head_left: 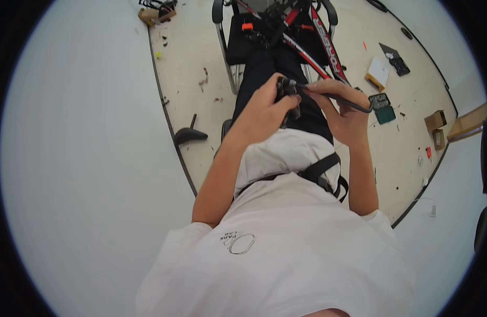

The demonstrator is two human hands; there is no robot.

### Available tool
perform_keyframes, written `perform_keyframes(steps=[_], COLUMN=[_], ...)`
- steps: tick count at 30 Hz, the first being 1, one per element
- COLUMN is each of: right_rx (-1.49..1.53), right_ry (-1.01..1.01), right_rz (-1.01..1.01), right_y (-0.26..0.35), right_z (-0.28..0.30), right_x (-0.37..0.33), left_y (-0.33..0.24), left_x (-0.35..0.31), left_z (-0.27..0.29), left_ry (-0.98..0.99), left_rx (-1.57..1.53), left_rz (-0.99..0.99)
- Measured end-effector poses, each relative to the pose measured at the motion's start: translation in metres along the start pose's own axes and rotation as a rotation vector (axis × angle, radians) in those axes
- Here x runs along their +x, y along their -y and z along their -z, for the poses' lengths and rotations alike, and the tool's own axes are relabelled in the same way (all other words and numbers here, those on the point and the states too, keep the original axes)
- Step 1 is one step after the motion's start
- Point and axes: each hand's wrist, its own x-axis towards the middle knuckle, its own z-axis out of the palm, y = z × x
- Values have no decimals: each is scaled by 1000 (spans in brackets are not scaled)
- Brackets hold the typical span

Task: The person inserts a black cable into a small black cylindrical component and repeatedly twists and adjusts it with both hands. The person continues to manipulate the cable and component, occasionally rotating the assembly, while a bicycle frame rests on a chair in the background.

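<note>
Over my lap, my left hand [262, 108] is closed around a small black bicycle part [281, 91], whose exact kind I cannot make out. My thumb presses on its near side. My right hand [344, 119] grips a dark, bent hex key [354, 104], with its long arm running along under the fingers. The key's far end reaches the top of the black part, where the fingers partly hide the contact. Just beyond my knees, a red, black and white bicycle frame [323, 45] leans on a black chair [238, 45].
An orange piece [247, 26] lies on the chair seat. On the floor are a bicycle saddle [190, 136] at left, and a green tool case [384, 114], a white-and-yellow box [378, 73] and cardboard boxes [436, 120] at right. Small parts are scattered around.
</note>
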Motion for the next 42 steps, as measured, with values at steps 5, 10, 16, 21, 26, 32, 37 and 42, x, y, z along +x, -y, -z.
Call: perform_keyframes(steps=[5,10,16,21,26,32,37,42], right_rx=[-42,101,744,682,602,201,229,570], right_ry=[129,64,-286,-384,-263,-103,-29,-143], right_rz=[56,-192,-540,-521,-402,-156,-159,-478], right_y=[-8,0,-5,-6,1,3,-9,-15], right_z=[9,-3,-29,-28,-13,-3,8,8], right_x=[-3,-6,-15,-8,-5,-9,-3,1], left_y=[-6,10,25,31,24,18,14,28], left_x=[-3,6,11,13,7,6,11,12], left_z=[-6,-16,-30,-29,-32,-34,-36,-40], left_ry=[5,-179,-437,-403,-232,6,-79,-451], left_rx=[-207,-167,-61,92,-71,-575,-459,-11], left_rz=[81,-73,-300,-403,-281,58,103,-322])
